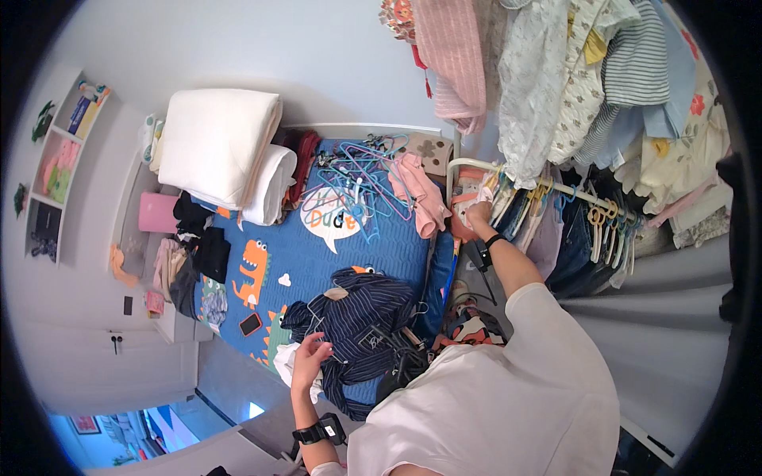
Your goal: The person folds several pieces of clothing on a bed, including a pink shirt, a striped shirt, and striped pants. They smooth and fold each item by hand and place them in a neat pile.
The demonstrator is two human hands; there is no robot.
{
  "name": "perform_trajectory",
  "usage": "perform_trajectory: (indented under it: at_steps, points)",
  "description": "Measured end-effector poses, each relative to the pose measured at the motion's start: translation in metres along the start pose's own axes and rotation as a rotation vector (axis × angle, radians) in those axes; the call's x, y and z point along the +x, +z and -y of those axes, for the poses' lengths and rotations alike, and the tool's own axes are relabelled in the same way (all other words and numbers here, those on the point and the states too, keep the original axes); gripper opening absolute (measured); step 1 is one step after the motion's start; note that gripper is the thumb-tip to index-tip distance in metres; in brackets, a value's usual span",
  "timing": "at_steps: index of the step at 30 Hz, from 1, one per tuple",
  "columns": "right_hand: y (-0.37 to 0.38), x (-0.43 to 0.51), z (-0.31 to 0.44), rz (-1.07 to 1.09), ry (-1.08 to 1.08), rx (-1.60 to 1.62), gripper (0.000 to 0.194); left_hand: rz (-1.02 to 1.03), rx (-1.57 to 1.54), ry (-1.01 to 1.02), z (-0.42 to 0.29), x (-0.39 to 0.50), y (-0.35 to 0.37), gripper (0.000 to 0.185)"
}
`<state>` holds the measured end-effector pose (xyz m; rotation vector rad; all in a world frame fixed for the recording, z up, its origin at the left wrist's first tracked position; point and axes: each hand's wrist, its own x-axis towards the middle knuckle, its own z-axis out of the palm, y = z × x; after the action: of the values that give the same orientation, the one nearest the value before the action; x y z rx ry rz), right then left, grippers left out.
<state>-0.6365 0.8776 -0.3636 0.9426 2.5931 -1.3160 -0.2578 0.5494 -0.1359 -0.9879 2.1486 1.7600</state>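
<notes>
My left hand (312, 356) is raised with bent fingers beside a thin light hanger (315, 315) at the dark blue striped garment (366, 309) on the bed; whether it grips the hanger is unclear. My right hand (478, 213) reaches to the near end of the white clothes rail (470, 162) and is closed on a pale pink-and-white garment (487, 191). Beside that hand, a pink garment (417, 193) lies on the bed's edge. Pastel hangers (357, 178) lie tangled on the blue dinosaur bedspread (286, 238).
Folded white bedding (217, 149) is stacked at the bed's far side. Dark folded clothes (211, 253) and a phone-like device (250, 324) lie at the left. Jeans (568, 244) and other clothes hang on the rail, with more garments (637, 77) above. A patterned bag or cloth (473, 326) is below.
</notes>
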Motion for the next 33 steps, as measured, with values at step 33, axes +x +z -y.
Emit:
perform_trajectory:
  at_steps: [33]
  points:
    - [-0.132, 0.077, -0.096, -0.032, -0.322, -0.965, 0.018, 0.078, 0.143, -0.008, 0.001, 0.02, 0.016, 0.029]
